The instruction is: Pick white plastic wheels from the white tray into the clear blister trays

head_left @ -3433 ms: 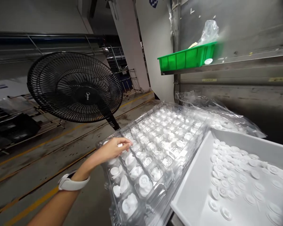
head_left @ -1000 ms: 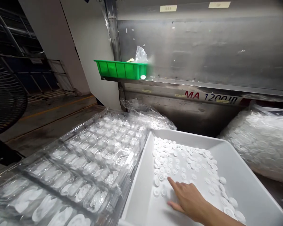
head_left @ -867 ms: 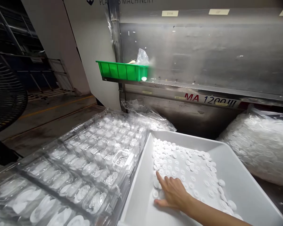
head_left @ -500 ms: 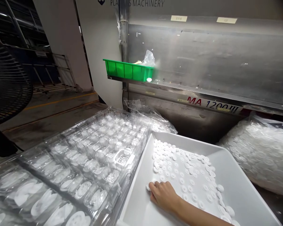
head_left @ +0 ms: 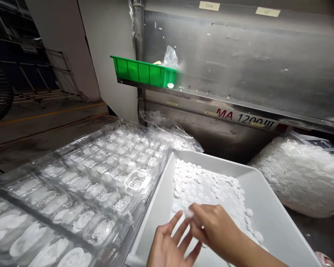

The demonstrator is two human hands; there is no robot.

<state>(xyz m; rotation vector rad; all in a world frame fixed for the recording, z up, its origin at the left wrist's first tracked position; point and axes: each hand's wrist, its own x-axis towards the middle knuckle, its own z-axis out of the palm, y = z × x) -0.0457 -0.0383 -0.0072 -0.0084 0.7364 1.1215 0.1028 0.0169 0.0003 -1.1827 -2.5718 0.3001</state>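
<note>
My right hand (head_left: 215, 228) reaches over the pale grey plastic tub (head_left: 281, 215), its fingers pinched on a small white plastic disc (head_left: 188, 212) that is blurred by motion. Just to its left, my left hand (head_left: 168, 243) is held palm up with its fingers spread, and I see nothing resting in it. The fingertips of both hands are close together near the held disc; whether they touch is unclear. Many more white discs (head_left: 193, 193) lie scattered on the tub's floor, crowded along its far and right sides. My forearm covers part of them.
Left of the tub stands a clear plastic compartment case (head_left: 100, 168) filled with white parts. A large clear bag of white discs (head_left: 303, 174) sits at the right. Behind, a green bin (head_left: 144, 74) rests on the machine's ledge (head_left: 206, 97). A clear bag (head_left: 172, 129) lies behind the case.
My left hand has come into view beside the right one. My right hand has lifted from the tub's left side and moved right with a disc. The view has shifted slightly.
</note>
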